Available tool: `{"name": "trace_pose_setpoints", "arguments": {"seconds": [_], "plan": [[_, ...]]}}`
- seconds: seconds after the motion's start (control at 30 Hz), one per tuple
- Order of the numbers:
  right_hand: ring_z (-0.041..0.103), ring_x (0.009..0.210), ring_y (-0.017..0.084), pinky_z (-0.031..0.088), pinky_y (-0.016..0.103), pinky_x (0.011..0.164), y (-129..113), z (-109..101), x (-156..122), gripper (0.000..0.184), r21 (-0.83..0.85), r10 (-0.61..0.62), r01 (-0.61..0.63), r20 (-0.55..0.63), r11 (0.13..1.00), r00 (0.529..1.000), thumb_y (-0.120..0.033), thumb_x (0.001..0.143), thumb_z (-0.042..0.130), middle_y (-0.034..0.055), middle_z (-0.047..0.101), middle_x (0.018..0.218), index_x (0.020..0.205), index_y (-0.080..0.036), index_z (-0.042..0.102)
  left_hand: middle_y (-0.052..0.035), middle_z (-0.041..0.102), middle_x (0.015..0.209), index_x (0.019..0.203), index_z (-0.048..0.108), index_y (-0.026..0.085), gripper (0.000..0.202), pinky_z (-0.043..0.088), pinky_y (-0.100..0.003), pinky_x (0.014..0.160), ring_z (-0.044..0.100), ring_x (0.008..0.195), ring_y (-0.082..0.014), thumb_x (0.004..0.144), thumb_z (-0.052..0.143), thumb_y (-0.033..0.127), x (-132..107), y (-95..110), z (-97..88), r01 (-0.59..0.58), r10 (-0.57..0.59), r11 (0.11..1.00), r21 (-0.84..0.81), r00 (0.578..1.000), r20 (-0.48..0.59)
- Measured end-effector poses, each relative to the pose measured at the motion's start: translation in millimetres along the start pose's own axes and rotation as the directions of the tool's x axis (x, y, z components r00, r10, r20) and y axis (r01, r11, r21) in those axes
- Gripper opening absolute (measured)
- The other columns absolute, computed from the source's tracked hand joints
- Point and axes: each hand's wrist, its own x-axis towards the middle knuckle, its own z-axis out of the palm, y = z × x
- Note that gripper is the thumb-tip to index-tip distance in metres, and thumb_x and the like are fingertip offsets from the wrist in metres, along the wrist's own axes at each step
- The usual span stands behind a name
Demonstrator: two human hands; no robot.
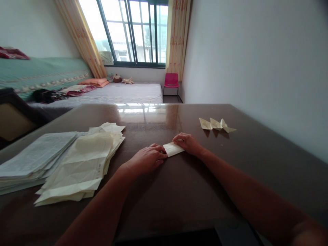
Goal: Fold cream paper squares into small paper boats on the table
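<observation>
A small folded strip of cream paper (173, 150) lies on the brown table in front of me. My left hand (148, 156) has its bent fingers closed on the paper's left end. At the other end, my right hand (188, 142) grips the far right corner with fingers curled together. The thumbs are partly hidden. Beyond my right hand stand several folded paper boats (216, 124), grouped in a short row. On the left, a stack of cream paper sheets (82, 157) with crease lines lies beside my left forearm.
A thicker pile of printed grey-white papers (38, 153) sits at the table's left side. The glossy table (256, 177) runs close to the right wall. Past its far edge are a bed (133, 92) and a pink chair (171, 80). Something dark lies at the near edge.
</observation>
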Motion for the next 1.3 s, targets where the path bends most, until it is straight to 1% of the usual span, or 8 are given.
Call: {"name": "trace_pose_setpoints", "arguments": {"seconds": [0.3,0.4,0.53,0.73,0.83,0.9,1.03,1.3], "plan": [[0.06,0.081,0.014,0.043,0.025,0.077,-5,3,-3,0.019,-0.171,0.041,-0.04,0.004,0.985,0.999,-0.033,0.088,0.052,0.002,0.063,0.091,0.09,-0.025,0.068,-0.003,0.066,0.099,0.099,0.069,0.026,0.027,0.047,-0.027,0.079,0.058,0.091,-0.0178,0.091,0.044,0.023,2,0,0.8,0.164,-0.158,0.985,0.054,0.983,-0.095],[0.06,0.082,0.015,0.043,0.025,0.077,-6,3,-3,0.018,-0.182,0.033,-0.033,0.002,0.983,0.999,-0.033,0.089,0.051,0.0018,0.064,0.092,0.09,-0.025,0.068,-0.0046,0.062,0.111,0.116,0.061,0.025,0.03,0.045,-0.03,0.089,0.054,0.103,-0.0193,0.092,0.043,0.025,8,6,5.8,0.092,-0.084,0.995,0.046,0.986,-0.143],[0.061,0.087,0.016,0.044,0.027,0.081,-3,6,-3,0.017,-0.186,0.041,-0.044,-0.019,0.981,0.999,-0.03,0.087,0.054,0.0018,0.065,0.096,0.097,-0.025,0.066,-0.0051,0.059,0.115,0.122,0.056,0.025,0.033,0.043,-0.034,0.096,0.049,0.11,-0.0217,0.09,0.049,0.031,12,14,15.0,-0.014,0.017,0.999,0.043,0.998,-0.065],[0.059,0.089,0.016,0.044,0.027,0.08,-2,5,-1,0.018,-0.255,0.081,-0.098,-0.078,0.962,0.994,-0.026,0.086,0.055,0.0043,0.062,0.101,0.101,-0.022,0.064,-0.0032,0.059,0.117,0.117,0.058,0.027,0.029,0.045,-0.035,0.092,0.05,0.109,-0.0221,0.091,0.046,0.028,10,15,18.7,0.0,0.004,0.996,0.089,0.999,-0.042],[0.054,0.1,0.019,0.041,0.028,0.082,-14,-4,-5,0.017,-0.363,-0.015,-0.037,-0.138,0.931,0.99,-0.025,0.088,0.052,0.0071,0.06,0.104,0.1,-0.021,0.064,-0.0018,0.058,0.121,0.119,0.057,0.029,0.03,0.046,-0.035,0.089,0.05,0.109,-0.0226,0.092,0.044,0.029,9,17,16.6,0.026,-0.023,0.992,0.128,0.999,-0.024],[0.054,0.097,0.019,0.04,0.028,0.081,-27,-11,-10,0.019,-0.403,-0.094,0.05,-0.09,0.914,0.992,-0.029,0.092,0.047,0.0071,0.061,0.098,0.094,-0.02,0.064,-0.0014,0.058,0.121,0.12,0.056,0.03,0.031,0.046,-0.035,0.089,0.05,0.109,-0.0225,0.092,0.043,0.029,9,19,14.7,0.035,-0.034,0.989,0.146,0.999,-0.009],[0.058,0.078,0.016,0.038,0.025,0.067,-47,-16,-20,0.021,-0.382,-0.109,0.183,0.208,0.906,0.972,-0.033,0.092,0.045,0.0057,0.065,0.089,0.088,-0.019,0.06,-0.0013,0.058,0.12,0.123,0.054,0.031,0.033,0.046,-0.037,0.09,0.051,0.109,-0.023,0.092,0.043,0.03,10,20,11.8,0.037,-0.038,0.986,0.162,0.999,0.008],[0.064,0.081,0.023,0.04,0.028,0.064,-44,-17,-18,0.027,-0.588,0.197,-0.004,0.264,0.809,0.944,-0.037,0.09,0.04,0.01,0.069,0.095,0.099,-0.02,0.059,0.0029,0.062,0.117,0.106,0.064,0.03,0.027,0.046,-0.031,0.083,0.055,0.103,-0.0198,0.092,0.041,0.03,7,16,5.3,0.062,-0.063,0.99,0.13,0.998,0.009]]}}
